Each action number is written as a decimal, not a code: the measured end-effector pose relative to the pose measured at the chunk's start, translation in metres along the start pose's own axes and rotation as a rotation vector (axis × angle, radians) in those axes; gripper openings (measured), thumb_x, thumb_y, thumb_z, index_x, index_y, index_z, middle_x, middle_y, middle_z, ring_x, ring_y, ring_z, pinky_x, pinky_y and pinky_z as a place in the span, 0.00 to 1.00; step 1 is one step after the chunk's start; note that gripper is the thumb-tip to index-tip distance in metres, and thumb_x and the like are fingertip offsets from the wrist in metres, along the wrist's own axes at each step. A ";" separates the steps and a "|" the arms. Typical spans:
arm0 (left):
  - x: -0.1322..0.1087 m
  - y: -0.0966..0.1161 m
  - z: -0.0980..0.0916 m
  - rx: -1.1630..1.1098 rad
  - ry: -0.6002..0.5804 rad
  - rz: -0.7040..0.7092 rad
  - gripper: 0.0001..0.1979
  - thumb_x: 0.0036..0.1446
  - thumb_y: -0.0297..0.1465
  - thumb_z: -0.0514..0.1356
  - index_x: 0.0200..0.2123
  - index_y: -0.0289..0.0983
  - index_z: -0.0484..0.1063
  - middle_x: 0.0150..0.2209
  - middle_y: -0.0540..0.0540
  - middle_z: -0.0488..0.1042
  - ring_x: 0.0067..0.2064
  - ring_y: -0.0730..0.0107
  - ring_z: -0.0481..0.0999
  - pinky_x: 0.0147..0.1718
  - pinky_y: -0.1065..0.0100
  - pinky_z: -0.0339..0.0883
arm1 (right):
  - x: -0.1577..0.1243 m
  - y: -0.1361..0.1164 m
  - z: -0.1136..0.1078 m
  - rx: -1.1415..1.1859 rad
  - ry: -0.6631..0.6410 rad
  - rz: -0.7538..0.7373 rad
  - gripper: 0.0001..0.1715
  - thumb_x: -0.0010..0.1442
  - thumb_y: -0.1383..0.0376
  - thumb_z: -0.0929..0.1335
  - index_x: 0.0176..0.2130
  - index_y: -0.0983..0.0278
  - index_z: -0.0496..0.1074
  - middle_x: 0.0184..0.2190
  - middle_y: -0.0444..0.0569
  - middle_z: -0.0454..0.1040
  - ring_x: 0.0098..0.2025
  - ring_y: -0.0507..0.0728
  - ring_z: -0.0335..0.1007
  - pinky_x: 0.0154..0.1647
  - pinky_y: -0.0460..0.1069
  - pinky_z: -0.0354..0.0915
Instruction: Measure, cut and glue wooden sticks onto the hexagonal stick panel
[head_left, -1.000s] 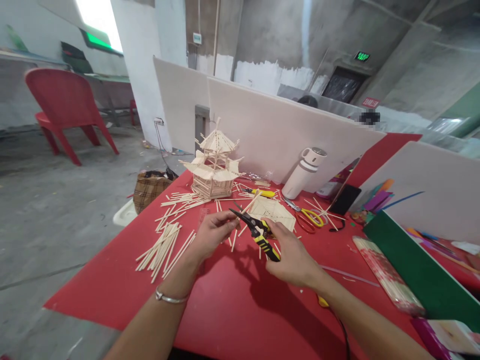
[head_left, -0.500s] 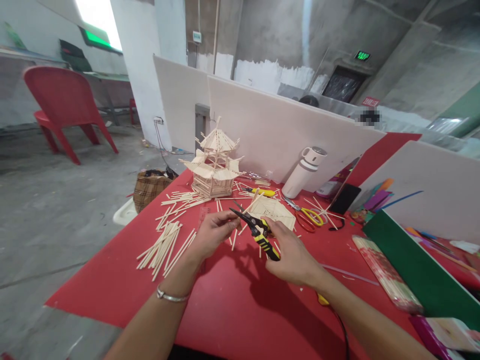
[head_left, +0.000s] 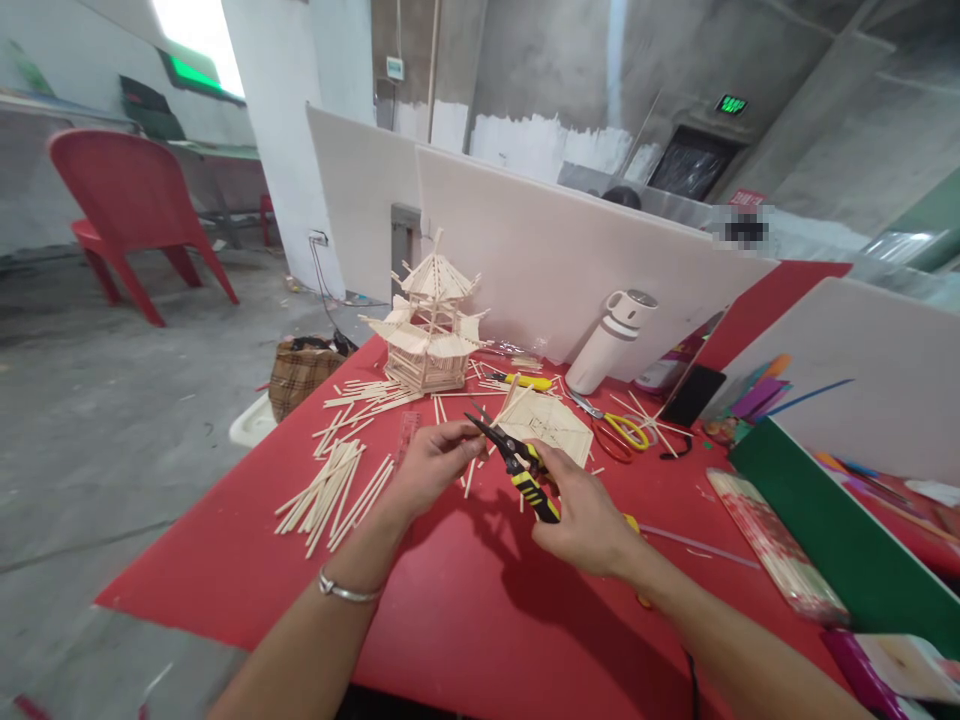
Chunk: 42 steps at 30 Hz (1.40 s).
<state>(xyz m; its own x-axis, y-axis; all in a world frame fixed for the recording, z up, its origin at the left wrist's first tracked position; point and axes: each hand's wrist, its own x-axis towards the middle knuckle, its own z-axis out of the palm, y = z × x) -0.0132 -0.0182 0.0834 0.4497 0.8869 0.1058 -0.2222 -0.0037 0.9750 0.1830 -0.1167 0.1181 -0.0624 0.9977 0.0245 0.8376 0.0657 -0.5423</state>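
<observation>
My right hand is closed around the black-and-yellow handles of pruning shears. Their dark, narrow blades point up and left, the tips slightly apart, beside the fingertips of my left hand. The left thumb and fingers are pinched together; what they hold is too small or hidden to make out. Behind the shears lies a flat octagonal panel of wooden sticks. A pagoda model made of sticks stands upright beyond my left hand, and loose wooden sticks lie to its left.
On the red table are yellow-handled pliers, scissors, a white flask and a clear ruler. A bag of sticks lies right, by a green board. White partitions rise behind.
The view has shifted very slightly. Both hands and the shears keep nearly the same place, the blades still by the left fingertips.
</observation>
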 end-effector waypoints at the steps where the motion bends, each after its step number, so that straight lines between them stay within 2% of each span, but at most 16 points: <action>1: 0.000 0.000 0.003 -0.011 0.026 0.008 0.15 0.48 0.40 0.69 0.30 0.33 0.77 0.22 0.52 0.69 0.21 0.81 0.55 0.21 0.72 0.47 | 0.000 -0.001 0.000 0.003 -0.010 0.017 0.48 0.43 0.69 0.68 0.63 0.57 0.57 0.50 0.51 0.71 0.49 0.63 0.68 0.50 0.56 0.64; 3: 0.000 0.000 0.007 -0.030 0.077 0.014 0.14 0.46 0.39 0.70 0.30 0.34 0.77 0.22 0.52 0.69 0.21 0.81 0.56 0.21 0.72 0.48 | -0.001 -0.001 0.001 -0.001 -0.032 0.046 0.47 0.44 0.69 0.69 0.63 0.57 0.58 0.49 0.51 0.71 0.48 0.63 0.68 0.49 0.55 0.64; 6: 0.000 -0.001 0.010 -0.033 0.103 -0.015 0.13 0.45 0.39 0.69 0.26 0.34 0.77 0.19 0.53 0.67 0.20 0.80 0.56 0.20 0.72 0.47 | 0.000 0.000 0.003 0.009 -0.049 0.057 0.48 0.44 0.68 0.69 0.64 0.57 0.58 0.53 0.52 0.70 0.52 0.64 0.67 0.51 0.56 0.63; 10: 0.000 -0.001 0.008 -0.017 0.098 -0.013 0.12 0.46 0.38 0.68 0.25 0.34 0.78 0.18 0.52 0.68 0.20 0.79 0.56 0.20 0.72 0.47 | -0.001 0.004 0.004 0.012 -0.042 0.044 0.50 0.45 0.68 0.69 0.65 0.58 0.55 0.59 0.55 0.65 0.59 0.66 0.63 0.57 0.59 0.61; 14: -0.001 0.000 0.008 -0.004 0.081 0.004 0.14 0.46 0.40 0.68 0.24 0.33 0.78 0.18 0.51 0.68 0.20 0.79 0.56 0.20 0.71 0.47 | -0.003 0.005 0.004 -0.006 -0.038 0.021 0.51 0.45 0.68 0.69 0.66 0.58 0.54 0.60 0.54 0.64 0.60 0.66 0.61 0.60 0.60 0.59; 20: -0.004 -0.001 0.008 0.003 0.047 0.003 0.16 0.48 0.41 0.68 0.23 0.34 0.77 0.17 0.51 0.65 0.20 0.80 0.54 0.20 0.72 0.45 | -0.008 0.002 0.003 -0.018 -0.035 0.013 0.52 0.44 0.69 0.68 0.67 0.59 0.52 0.61 0.55 0.64 0.61 0.66 0.61 0.61 0.61 0.58; 27: -0.004 -0.005 0.006 0.001 -0.001 -0.014 0.19 0.49 0.45 0.68 0.22 0.33 0.75 0.15 0.53 0.62 0.18 0.81 0.52 0.18 0.72 0.43 | -0.012 -0.002 0.000 -0.040 -0.049 0.024 0.49 0.44 0.70 0.68 0.64 0.59 0.56 0.59 0.55 0.66 0.58 0.67 0.65 0.58 0.59 0.61; 33: 0.000 -0.012 -0.003 -0.083 -0.123 -0.038 0.21 0.50 0.47 0.67 0.27 0.33 0.76 0.18 0.50 0.68 0.16 0.83 0.52 0.17 0.73 0.42 | -0.011 0.006 0.005 -0.069 -0.026 -0.022 0.52 0.45 0.69 0.67 0.67 0.59 0.52 0.61 0.55 0.63 0.62 0.66 0.60 0.62 0.61 0.57; 37: 0.000 -0.014 -0.003 -0.104 -0.163 -0.054 0.21 0.51 0.48 0.67 0.29 0.33 0.76 0.20 0.49 0.72 0.16 0.83 0.54 0.16 0.73 0.44 | -0.012 0.004 0.002 -0.067 -0.047 -0.033 0.52 0.44 0.70 0.67 0.66 0.60 0.52 0.61 0.56 0.64 0.61 0.67 0.62 0.61 0.60 0.58; 42: -0.001 -0.010 0.005 -0.120 -0.062 -0.020 0.20 0.47 0.45 0.70 0.30 0.33 0.76 0.22 0.49 0.73 0.16 0.83 0.55 0.16 0.73 0.48 | -0.012 -0.002 -0.002 -0.076 -0.041 0.032 0.49 0.44 0.70 0.68 0.65 0.60 0.55 0.58 0.56 0.68 0.57 0.66 0.66 0.57 0.59 0.62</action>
<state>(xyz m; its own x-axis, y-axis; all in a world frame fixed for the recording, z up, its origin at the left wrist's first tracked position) -0.0069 -0.0212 0.0747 0.5071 0.8559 0.1017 -0.3129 0.0728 0.9470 0.1828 -0.1289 0.1207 -0.0560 0.9981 -0.0266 0.8784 0.0366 -0.4765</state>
